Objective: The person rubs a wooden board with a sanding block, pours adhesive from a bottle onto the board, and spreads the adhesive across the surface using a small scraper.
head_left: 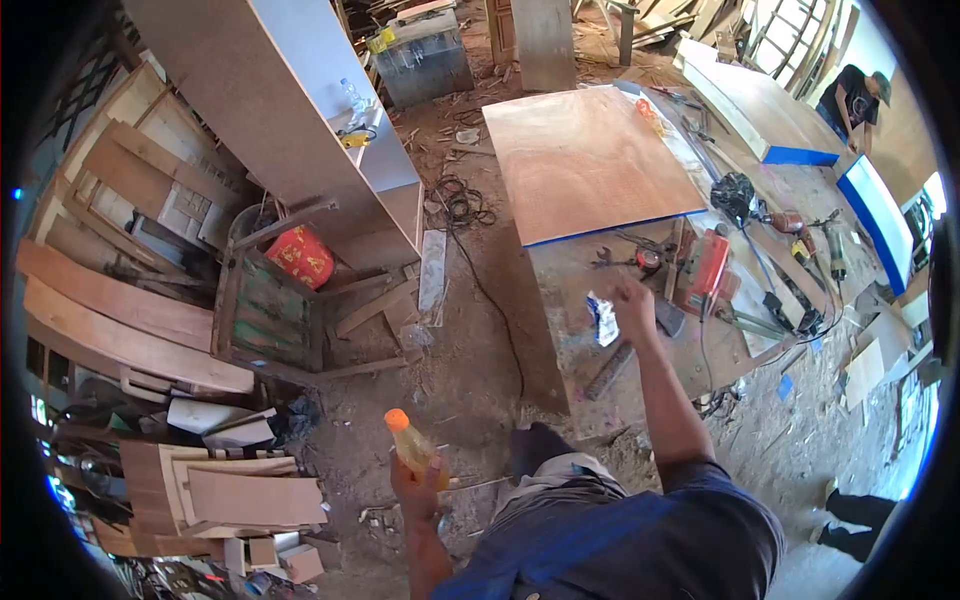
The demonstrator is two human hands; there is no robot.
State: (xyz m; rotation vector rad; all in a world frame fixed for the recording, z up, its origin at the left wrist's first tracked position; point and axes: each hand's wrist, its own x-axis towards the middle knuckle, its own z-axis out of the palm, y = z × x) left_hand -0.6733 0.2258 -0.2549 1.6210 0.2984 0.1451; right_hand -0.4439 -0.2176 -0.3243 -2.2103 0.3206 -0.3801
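Note:
My left hand [417,484] is wrapped round a clear plastic bottle [408,437] with an orange cap and yellowish liquid inside, held low at my left side. My right hand [632,306] is over the worktable [560,300] with its fingers curled in. A crumpled white and blue packet [604,320] is right beside those fingers; whether they grip it I cannot make out. Close to this hand are a tape measure [649,260], a red power tool [709,268] and a dark metal blade-like piece [670,318].
A blue-edged plywood panel [597,165] lies across the table's far part. Drills [785,222] and cords sit at the right. A tall cabinet [270,100] and a wooden frame with a red container [299,257] stand left. A cable [480,280] crosses the floor. Another person [852,105] works far right.

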